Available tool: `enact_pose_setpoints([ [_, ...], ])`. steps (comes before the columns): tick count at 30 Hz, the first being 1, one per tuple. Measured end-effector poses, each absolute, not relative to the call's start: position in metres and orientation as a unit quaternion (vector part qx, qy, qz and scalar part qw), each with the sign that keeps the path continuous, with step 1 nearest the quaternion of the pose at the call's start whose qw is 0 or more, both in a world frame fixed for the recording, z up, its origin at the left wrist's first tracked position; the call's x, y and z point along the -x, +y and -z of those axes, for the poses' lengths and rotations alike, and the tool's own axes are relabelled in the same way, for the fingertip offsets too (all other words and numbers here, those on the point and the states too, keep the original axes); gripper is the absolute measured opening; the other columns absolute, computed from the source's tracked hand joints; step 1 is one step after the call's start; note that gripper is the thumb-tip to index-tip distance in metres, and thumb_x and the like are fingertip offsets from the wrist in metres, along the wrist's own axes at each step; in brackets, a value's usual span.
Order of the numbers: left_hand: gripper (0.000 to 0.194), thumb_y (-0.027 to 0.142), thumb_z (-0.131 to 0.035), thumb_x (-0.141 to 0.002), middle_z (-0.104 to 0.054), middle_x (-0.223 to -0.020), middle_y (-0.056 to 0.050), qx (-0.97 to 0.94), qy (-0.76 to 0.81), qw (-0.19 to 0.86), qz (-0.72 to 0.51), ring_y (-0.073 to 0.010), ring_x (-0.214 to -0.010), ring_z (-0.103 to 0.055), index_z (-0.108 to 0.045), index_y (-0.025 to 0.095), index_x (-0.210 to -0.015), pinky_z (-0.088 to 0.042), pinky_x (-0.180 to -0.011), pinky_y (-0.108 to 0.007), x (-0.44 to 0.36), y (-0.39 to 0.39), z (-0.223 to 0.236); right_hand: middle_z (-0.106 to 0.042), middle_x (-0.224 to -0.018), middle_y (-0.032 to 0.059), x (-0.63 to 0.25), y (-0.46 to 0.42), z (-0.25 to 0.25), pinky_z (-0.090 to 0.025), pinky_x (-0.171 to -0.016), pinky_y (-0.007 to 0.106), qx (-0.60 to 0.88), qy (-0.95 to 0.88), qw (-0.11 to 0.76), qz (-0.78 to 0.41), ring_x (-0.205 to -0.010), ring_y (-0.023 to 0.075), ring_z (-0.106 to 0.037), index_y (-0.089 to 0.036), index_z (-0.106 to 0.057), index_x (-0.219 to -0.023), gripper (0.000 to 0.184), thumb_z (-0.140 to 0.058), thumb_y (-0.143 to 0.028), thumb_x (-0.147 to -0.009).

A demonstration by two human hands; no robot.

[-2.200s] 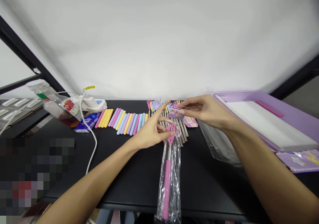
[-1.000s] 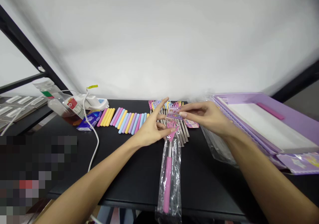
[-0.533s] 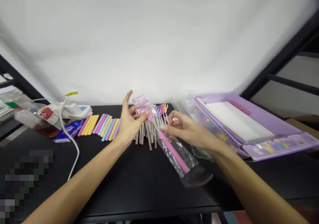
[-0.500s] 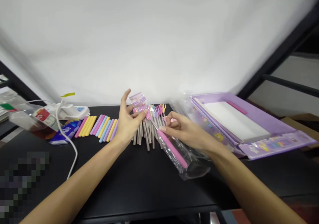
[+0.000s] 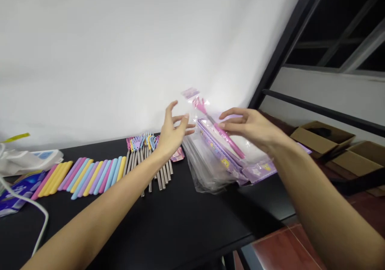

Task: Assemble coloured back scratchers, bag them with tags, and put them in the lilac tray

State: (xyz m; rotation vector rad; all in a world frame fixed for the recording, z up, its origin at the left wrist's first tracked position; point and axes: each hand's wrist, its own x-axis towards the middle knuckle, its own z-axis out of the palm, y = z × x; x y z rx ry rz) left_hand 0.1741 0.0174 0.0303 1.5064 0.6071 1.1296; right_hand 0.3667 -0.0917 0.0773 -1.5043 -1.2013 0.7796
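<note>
A pink back scratcher (image 5: 227, 138) with a small hand-shaped head and a metal neck lies inside a clear plastic bag with a purple printed header. My right hand (image 5: 249, 125) pinches it at the upper handle, above the purple display box (image 5: 258, 174). My left hand (image 5: 174, 136) is apart from it to the left, fingers spread and holding nothing. Below and behind my left forearm are several back scratcher rods (image 5: 162, 178) with metal shafts and coloured hand-shaped heads (image 5: 136, 142). A stack of clear bags (image 5: 204, 174) lies beside the box.
Coloured handles (image 5: 93, 178) lie in a row on the black table (image 5: 180, 222). At the left are a blue packet (image 5: 22, 192), a white power strip (image 5: 33, 162) and a white cable (image 5: 42, 212). Open cardboard boxes (image 5: 320, 140) stand beyond the table at right.
The view has turned right. My right hand has carried the bagged pink back scratcher up and over the purple box. My left hand has let go of it and opened.
</note>
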Motion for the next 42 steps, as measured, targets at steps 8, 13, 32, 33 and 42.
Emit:
enact_pose_setpoints([
  [8,0.03,0.032,-0.057,-0.095,-0.068,-0.119,-0.011,-0.93,0.234,0.118,-0.256,-0.0293,-0.12,-0.056,-0.067,0.018,-0.12,-0.045,-0.108,-0.049,-0.197,0.008,0.011,-0.073,-0.079,0.0054,-0.443,-0.066,-0.039,-0.057,-0.07,0.025,0.749,-0.424,0.422,-0.287,-0.07,0.0139,-0.067,-0.015,-0.068,-0.108,0.034,-0.078,-0.016,-0.075],
  [13,0.035,0.035,-0.058,-0.095,-0.062,-0.128,-0.013,-0.949,0.232,0.059,-0.205,-0.0312,-0.129,-0.047,-0.066,0.017,-0.123,-0.041,-0.112,-0.05,-0.193,0.005,0.018,-0.073,-0.073,0.0072,-0.448,-0.059,-0.003,-0.057,-0.068,0.031,0.803,-0.464,0.267,-0.263,-0.069,0.0197,-0.068,-0.014,-0.074,-0.101,0.03,-0.08,-0.021,-0.073],
  [32,0.02,0.025,-0.05,-0.093,-0.066,-0.083,-0.009,-0.903,0.322,0.138,-0.248,-0.0243,-0.08,-0.063,-0.066,0.019,-0.083,-0.045,-0.073,-0.036,-0.131,0.015,0.01,-0.078,-0.096,0.0123,-0.319,-0.05,-0.018,-0.051,-0.071,0.032,0.77,-0.611,0.157,-0.089,-0.086,0.0251,-0.073,-0.014,-0.073,-0.112,0.036,-0.068,-0.026,-0.079],
  [33,0.02,0.026,-0.05,-0.093,-0.067,-0.084,-0.009,-0.901,0.326,0.143,-0.248,-0.0241,-0.08,-0.063,-0.066,0.019,-0.084,-0.045,-0.072,-0.036,-0.128,0.015,0.009,-0.078,-0.094,0.0116,-0.32,-0.049,-0.016,-0.051,-0.071,0.031,0.769,-0.612,0.16,-0.09,-0.084,0.024,-0.073,-0.014,-0.074,-0.111,0.034,-0.065,-0.023,-0.08],
  [42,0.024,0.035,-0.054,-0.095,-0.072,-0.089,-0.01,-0.822,0.301,0.392,-0.283,-0.0251,-0.083,-0.068,-0.071,0.018,-0.095,-0.053,-0.078,-0.04,-0.117,0.001,0.004,-0.078,-0.084,0.0074,-0.323,-0.058,-0.05,-0.051,-0.076,0.037,0.759,-0.592,0.271,0.003,-0.082,0.0279,-0.072,-0.017,-0.079,-0.096,0.027,-0.063,-0.02,-0.074],
])
